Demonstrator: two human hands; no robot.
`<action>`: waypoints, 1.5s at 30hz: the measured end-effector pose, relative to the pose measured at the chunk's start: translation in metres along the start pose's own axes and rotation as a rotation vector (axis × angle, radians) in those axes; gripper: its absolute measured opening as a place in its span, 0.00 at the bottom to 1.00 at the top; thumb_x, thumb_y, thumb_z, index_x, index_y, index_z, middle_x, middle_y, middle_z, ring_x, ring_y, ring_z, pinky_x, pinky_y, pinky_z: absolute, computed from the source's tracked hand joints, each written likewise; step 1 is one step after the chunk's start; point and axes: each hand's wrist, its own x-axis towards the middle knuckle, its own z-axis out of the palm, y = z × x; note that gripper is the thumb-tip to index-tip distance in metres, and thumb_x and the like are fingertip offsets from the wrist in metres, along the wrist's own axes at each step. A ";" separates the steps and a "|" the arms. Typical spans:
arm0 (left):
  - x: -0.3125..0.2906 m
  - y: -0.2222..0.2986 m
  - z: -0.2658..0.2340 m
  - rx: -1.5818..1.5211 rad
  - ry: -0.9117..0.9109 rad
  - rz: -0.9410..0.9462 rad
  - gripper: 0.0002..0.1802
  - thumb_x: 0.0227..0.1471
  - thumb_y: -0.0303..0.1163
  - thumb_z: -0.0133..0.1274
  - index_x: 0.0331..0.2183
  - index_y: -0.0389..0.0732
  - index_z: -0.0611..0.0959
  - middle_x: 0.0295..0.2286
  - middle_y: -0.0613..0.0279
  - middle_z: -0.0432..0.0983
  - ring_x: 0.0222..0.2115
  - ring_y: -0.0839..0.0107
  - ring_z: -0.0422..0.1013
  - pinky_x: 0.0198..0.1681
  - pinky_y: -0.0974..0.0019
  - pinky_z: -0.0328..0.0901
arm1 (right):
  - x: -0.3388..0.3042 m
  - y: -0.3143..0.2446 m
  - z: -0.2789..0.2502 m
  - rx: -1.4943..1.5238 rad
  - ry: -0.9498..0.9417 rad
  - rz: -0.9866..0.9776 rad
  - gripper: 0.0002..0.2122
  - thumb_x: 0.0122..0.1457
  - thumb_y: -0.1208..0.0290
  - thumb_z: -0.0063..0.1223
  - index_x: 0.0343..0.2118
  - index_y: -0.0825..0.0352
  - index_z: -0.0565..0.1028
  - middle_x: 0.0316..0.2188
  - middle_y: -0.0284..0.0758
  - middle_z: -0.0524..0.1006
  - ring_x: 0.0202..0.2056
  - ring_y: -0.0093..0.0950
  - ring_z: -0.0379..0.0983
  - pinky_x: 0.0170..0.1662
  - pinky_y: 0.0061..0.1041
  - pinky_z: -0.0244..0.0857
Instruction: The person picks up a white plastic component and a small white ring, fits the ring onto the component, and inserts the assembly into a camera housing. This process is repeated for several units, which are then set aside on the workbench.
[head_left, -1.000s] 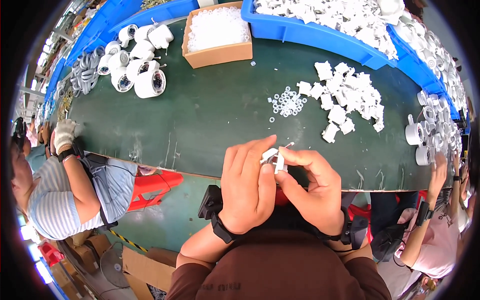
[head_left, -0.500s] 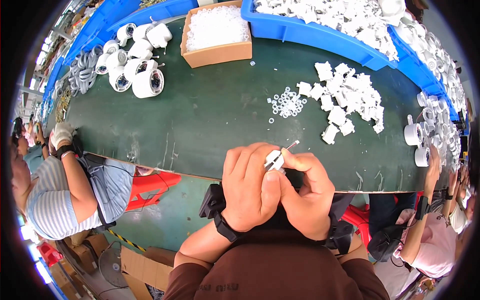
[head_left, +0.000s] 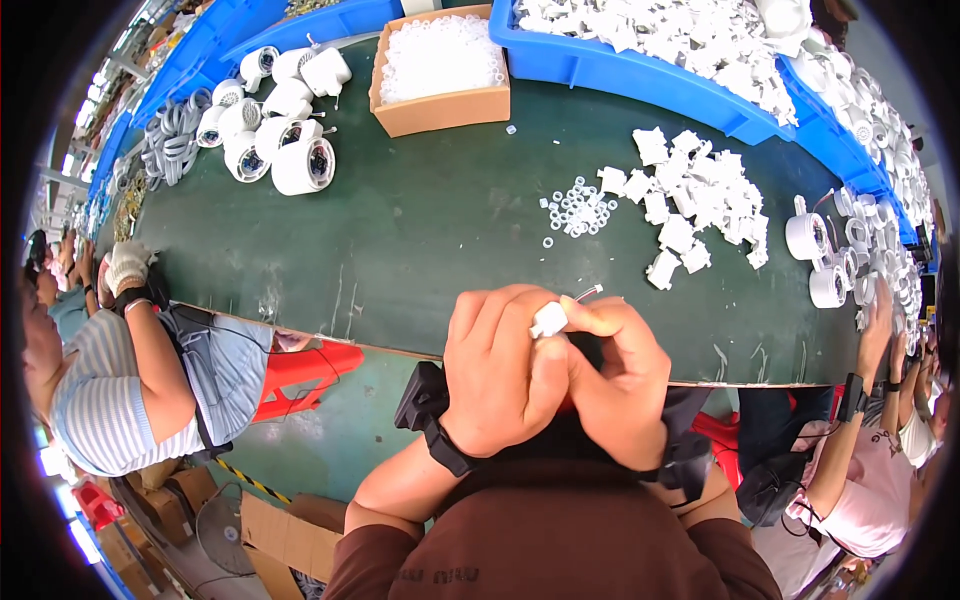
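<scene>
Close together at the near table edge, my left hand (head_left: 503, 365) and my right hand (head_left: 622, 385) are both closed on one small white plastic part (head_left: 548, 319). From it, or from beside it, a thin cable with a small white connector (head_left: 597, 290) sticks out past my right fingers. My fingers hide the part's lower side. Beyond my hands lie a loose cluster of small clear rings (head_left: 580, 208) and a pile of white plastic pieces (head_left: 712, 195).
A cardboard box (head_left: 445, 112) of clear rings and a blue bin (head_left: 640, 80) of white pieces stand at the back. White camera housings (head_left: 303, 165) and grey cable coils (head_left: 170, 145) sit far left. At right, a co-worker's hand (head_left: 876, 325) is near white housings (head_left: 828, 287). Another person sits left.
The white part has turned between my fingers, so its dark slot no longer shows and a plain white face does. On the right, white housings by the co-worker have shifted.
</scene>
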 end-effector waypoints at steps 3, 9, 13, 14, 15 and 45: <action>-0.003 -0.004 -0.007 0.001 -0.002 0.002 0.12 0.57 0.32 0.50 0.41 0.36 0.79 0.39 0.54 0.78 0.35 0.55 0.69 0.43 0.57 0.64 | 0.019 -0.029 -0.025 -0.151 -0.287 0.148 0.12 0.61 0.86 0.55 0.48 0.72 0.78 0.38 0.36 0.78 0.42 0.28 0.75 0.49 0.25 0.68; -0.001 -0.012 -0.012 -0.040 -0.029 -0.070 0.11 0.59 0.29 0.49 0.41 0.35 0.78 0.38 0.53 0.78 0.37 0.53 0.70 0.44 0.57 0.63 | 0.014 -0.095 -0.037 -0.098 -0.433 -0.614 0.04 0.52 0.72 0.62 0.30 0.65 0.84 0.32 0.34 0.82 0.32 0.32 0.77 0.33 0.29 0.76; -0.001 -0.012 -0.011 -0.058 -0.035 -0.070 0.10 0.61 0.29 0.47 0.41 0.35 0.78 0.39 0.52 0.78 0.36 0.53 0.70 0.44 0.57 0.62 | 0.037 -0.119 -0.028 -0.118 -0.467 -0.781 0.08 0.53 0.66 0.66 0.33 0.62 0.85 0.32 0.33 0.83 0.35 0.31 0.80 0.39 0.26 0.80; 0.000 -0.010 -0.012 -0.070 -0.020 -0.099 0.10 0.61 0.29 0.47 0.41 0.35 0.79 0.39 0.53 0.78 0.36 0.53 0.69 0.44 0.57 0.62 | 0.038 -0.125 -0.029 -0.106 -0.525 -0.716 0.07 0.53 0.67 0.65 0.32 0.64 0.84 0.31 0.33 0.83 0.34 0.30 0.80 0.39 0.25 0.79; 0.001 -0.008 -0.012 -0.080 -0.003 -0.129 0.10 0.61 0.29 0.46 0.41 0.35 0.79 0.39 0.53 0.78 0.36 0.53 0.69 0.43 0.56 0.62 | 0.039 -0.130 -0.029 -0.092 -0.583 -0.651 0.06 0.54 0.69 0.63 0.31 0.65 0.83 0.29 0.34 0.82 0.33 0.28 0.80 0.39 0.25 0.79; -0.003 -0.018 -0.032 -0.511 0.020 -0.496 0.12 0.56 0.24 0.56 0.43 0.35 0.81 0.37 0.55 0.79 0.36 0.64 0.74 0.41 0.64 0.68 | 0.046 -0.013 -0.003 -0.370 -0.244 -0.114 0.09 0.55 0.85 0.63 0.39 0.70 0.82 0.37 0.37 0.81 0.37 0.30 0.77 0.41 0.26 0.70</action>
